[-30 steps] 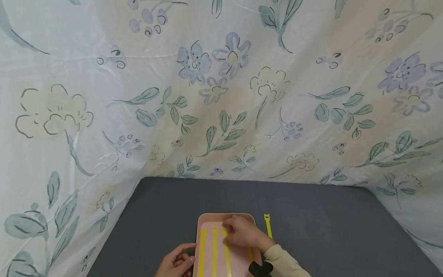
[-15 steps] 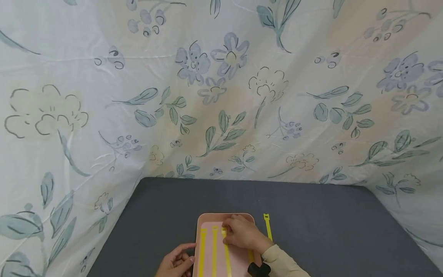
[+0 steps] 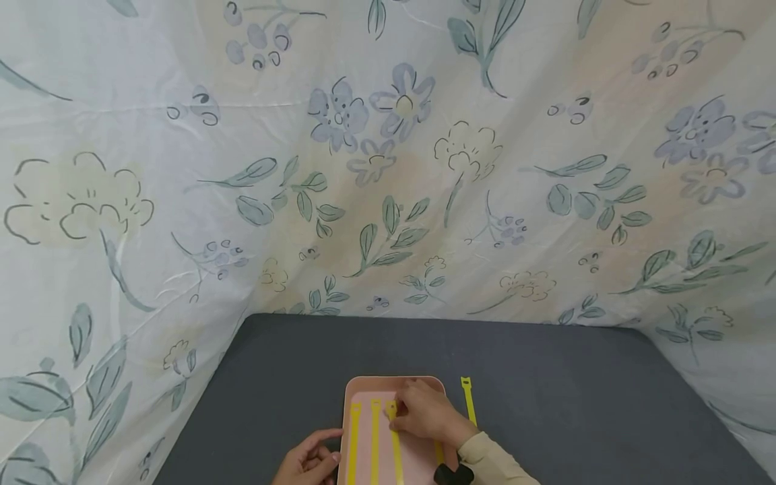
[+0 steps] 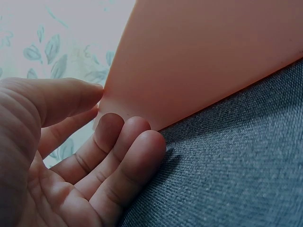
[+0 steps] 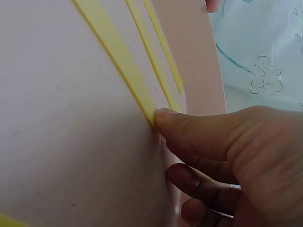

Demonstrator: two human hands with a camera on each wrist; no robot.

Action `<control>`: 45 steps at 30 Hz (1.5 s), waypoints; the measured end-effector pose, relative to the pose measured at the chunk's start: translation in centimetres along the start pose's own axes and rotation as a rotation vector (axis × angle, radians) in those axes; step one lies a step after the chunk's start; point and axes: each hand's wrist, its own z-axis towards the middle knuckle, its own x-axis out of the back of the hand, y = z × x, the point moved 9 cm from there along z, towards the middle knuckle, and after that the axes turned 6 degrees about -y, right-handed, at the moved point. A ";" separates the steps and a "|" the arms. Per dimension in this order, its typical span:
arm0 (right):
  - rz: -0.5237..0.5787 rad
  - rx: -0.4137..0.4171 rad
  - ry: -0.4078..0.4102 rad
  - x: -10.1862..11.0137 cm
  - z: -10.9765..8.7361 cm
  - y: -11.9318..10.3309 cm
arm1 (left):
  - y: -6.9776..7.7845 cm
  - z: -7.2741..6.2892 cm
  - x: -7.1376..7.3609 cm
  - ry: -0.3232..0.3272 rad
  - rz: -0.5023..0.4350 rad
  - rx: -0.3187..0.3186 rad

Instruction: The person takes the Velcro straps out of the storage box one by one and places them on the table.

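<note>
A pink tray (image 3: pixel 364 385) lies on the dark grey table (image 3: pixel 545 377) with three yellow strips side by side in it. My right hand (image 3: pixel 405 412) is over the tray. Its thumb tip (image 5: pixel 163 117) presses on the far end of the third yellow strip (image 5: pixel 118 56), and the other fingers are curled beneath. A further strip (image 3: pixel 439 450) pokes out under that wrist. My left hand (image 3: pixel 310 459) rests at the tray's left side. Its relaxed fingers (image 4: pixel 118 130) touch the outer wall of the tray (image 4: pixel 203 56).
One more yellow strip (image 3: pixel 468 399) lies on the table just right of the tray. A flowered sheet (image 3: pixel 388 168) hangs behind and round both sides of the table. A black band (image 3: pixel 451 473) is on the right wrist.
Both hands stay where they were, the right one still on the third strip's end. Only the head view has shifted slightly.
</note>
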 end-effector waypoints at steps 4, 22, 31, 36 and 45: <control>0.008 0.012 0.020 0.0 0.0 -0.1 | 0.2 0.0 0.0 0.007 0.010 -0.002; 0.567 -0.080 0.012 0.4 -0.2 1.4 | 0.3 0.0 0.1 0.008 0.006 -0.008; 0.754 -0.123 0.064 1.4 -0.5 2.4 | 0.3 0.0 0.1 0.004 0.014 -0.012; 0.789 -0.143 0.102 2.0 -0.8 2.7 | 0.2 0.0 0.2 0.011 0.017 -0.011; 0.831 -0.152 0.123 3.3 -1.3 3.1 | 0.1 0.1 0.2 0.024 0.022 -0.009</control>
